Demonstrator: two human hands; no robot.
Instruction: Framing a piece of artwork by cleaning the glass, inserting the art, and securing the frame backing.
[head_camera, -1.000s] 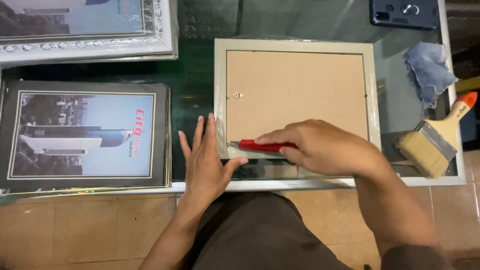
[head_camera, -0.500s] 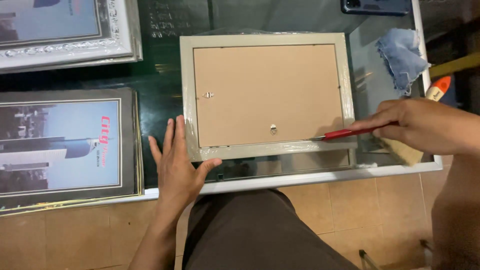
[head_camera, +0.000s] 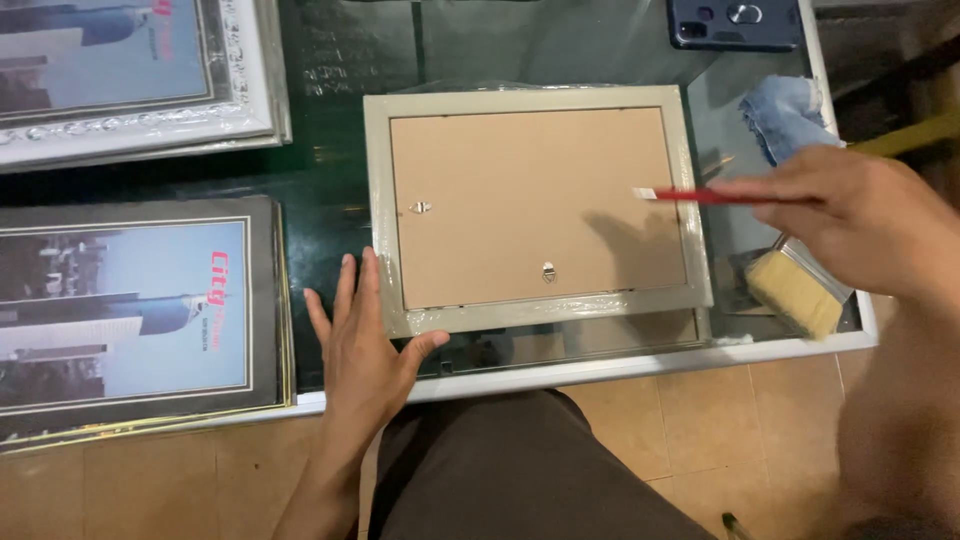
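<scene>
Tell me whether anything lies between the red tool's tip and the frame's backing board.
Nothing visible does. The right hand holds the red tool with its pale tip over the brown backing board, near its right edge. The left hand presses the frame's lower-left corner.

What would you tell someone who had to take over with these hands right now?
Left hand: flat and open, pressing the lower left corner of the picture frame.
Right hand: shut on a red-handled tool, its pale tip held over the frame's right side.
The frame lies face down on the glass table, brown backing board up, two small metal hangers on it.
A paintbrush lies by the table's right edge, a blue cloth behind it.
What is done or left cannot be told.
</scene>
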